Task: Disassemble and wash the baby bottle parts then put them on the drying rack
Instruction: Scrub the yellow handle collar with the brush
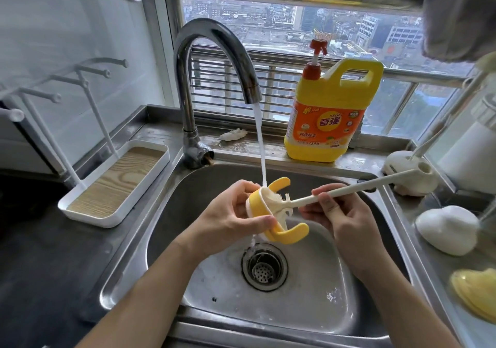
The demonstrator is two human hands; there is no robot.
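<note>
A stainless steel sink point(308, 307) sits below a window, its faucet point(214, 42) running. Over the basin, the left hand point(228, 219) curls its fingers round a yellow handled bottle collar point(284, 233) under the stream. The right hand point(341, 216) pinches a long bottle brush point(349, 189), its bristles inside the collar. A white drying rack point(118, 184) stands left of the sink.
</note>
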